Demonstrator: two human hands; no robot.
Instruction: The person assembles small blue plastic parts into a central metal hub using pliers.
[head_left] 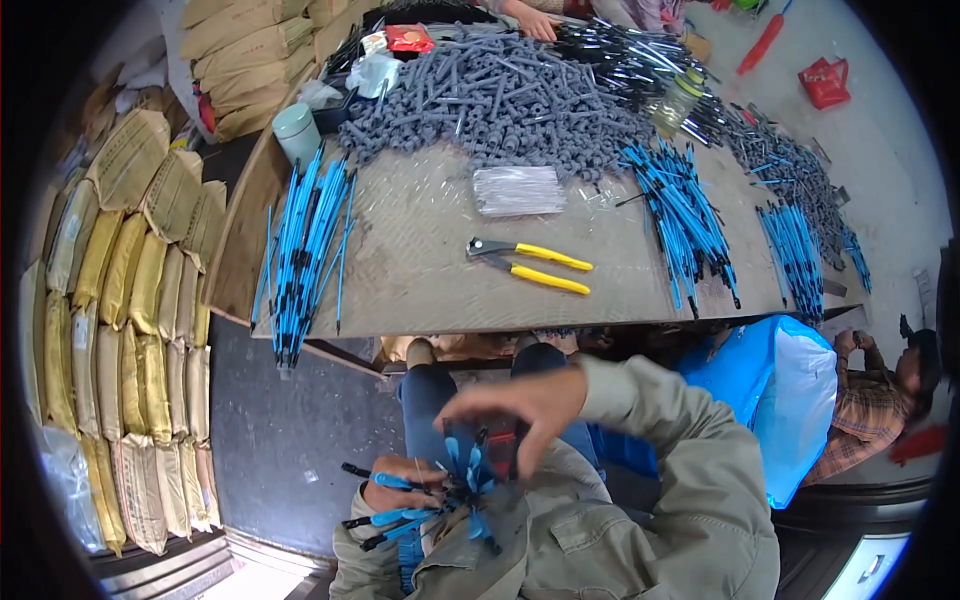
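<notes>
In my lap, my left hand (405,487) is closed around a bundle of thin blue rods with black ends (470,480), which fan out in several directions. My right hand (525,402) arches just above the bundle, thumb and fingers apart; motion blurs it slightly, and I cannot tell whether it touches a rod. On the table (400,270) in front of me lie end-cutting pliers with yellow handles (545,270). Behind them sits a stack of thin clear sticks (518,190). More blue rods lie in a bunch at the left (308,250) and another at the right (685,225).
A heap of grey plastic parts (500,100) covers the table's far side, near a pale green cup (296,133) and a bottle (678,103). Stacked sacks (130,340) line the left. A blue bag (760,400) stands at my right, beside another person (860,410). A co-worker's hand (535,22) reaches in at the back.
</notes>
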